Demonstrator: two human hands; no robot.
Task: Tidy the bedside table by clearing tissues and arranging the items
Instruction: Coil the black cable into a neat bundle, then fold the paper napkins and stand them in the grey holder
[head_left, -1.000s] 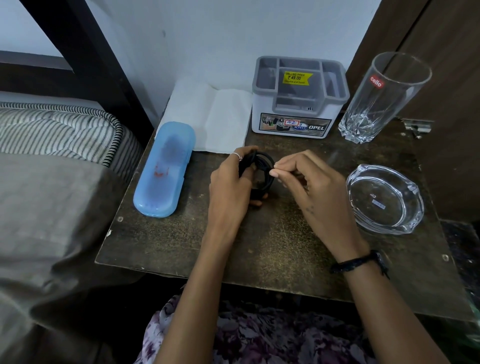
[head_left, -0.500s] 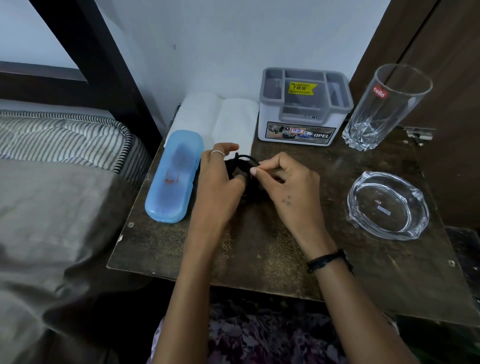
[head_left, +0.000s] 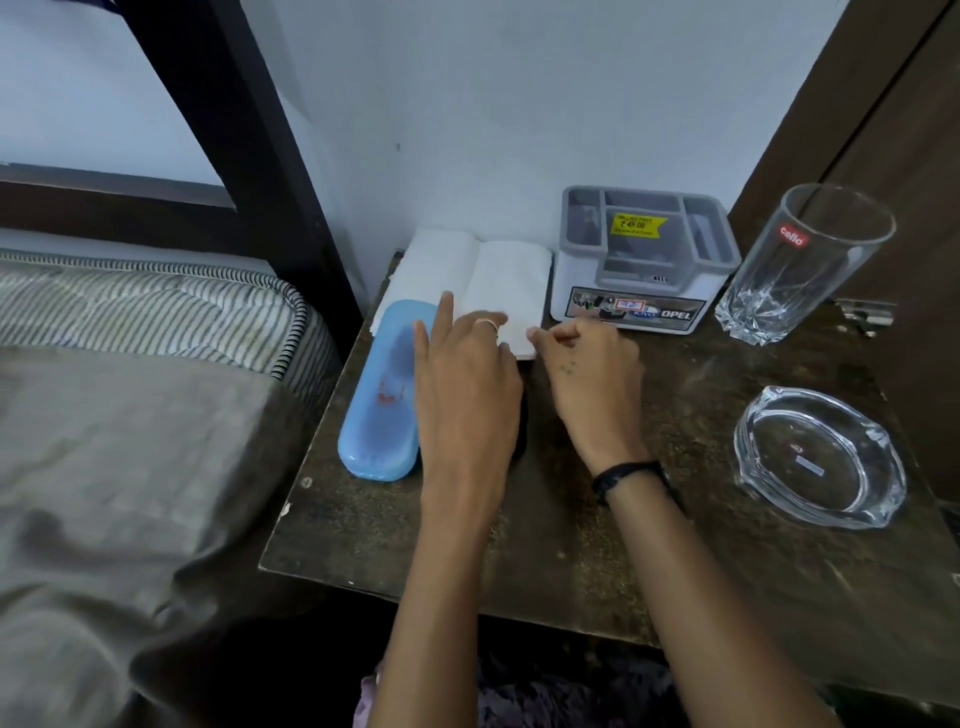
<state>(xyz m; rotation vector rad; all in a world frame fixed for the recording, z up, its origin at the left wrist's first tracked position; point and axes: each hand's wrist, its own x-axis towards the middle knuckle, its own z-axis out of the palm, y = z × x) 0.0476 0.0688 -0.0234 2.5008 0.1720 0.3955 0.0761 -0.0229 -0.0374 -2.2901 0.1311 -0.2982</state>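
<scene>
A dark brown, worn wooden bedside table (head_left: 597, 561) carries a light blue oblong plastic case (head_left: 387, 395), a white unfolded tissue (head_left: 488, 280), a grey-and-white plastic organiser box (head_left: 644, 260), a tall clear drinking glass (head_left: 800, 265) and a round clear glass ashtray (head_left: 821, 457).

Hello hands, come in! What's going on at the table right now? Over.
Left hand open, over a dark item beside the blue case. Right hand curled at the tissue edge; grip unclear. Tissue not cleared. Nothing in the way.
</scene>
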